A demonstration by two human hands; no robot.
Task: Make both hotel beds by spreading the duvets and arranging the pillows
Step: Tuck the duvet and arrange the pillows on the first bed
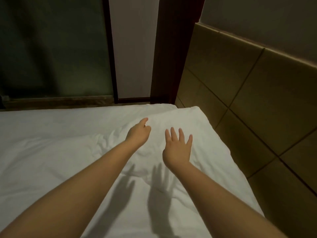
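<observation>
A white duvet (68, 160) covers the bed and is creased in the middle near my hands. Its far right corner (194, 111) lies by the padded headboard, over a white sheet edge (154, 105). My left hand (139, 132) hovers over the duvet with the thumb pointing forward and the fingers loosely bent, holding nothing. My right hand (178, 148) is beside it, palm down with fingers spread, also holding nothing. Both hands cast shadows on the duvet below them. No pillow is plainly visible.
A tan padded headboard (257, 100) runs along the right side of the bed. A dark wooden post (171, 48), a pale panel (133, 48) and a dark glass wall (51, 48) stand beyond the bed's far edge.
</observation>
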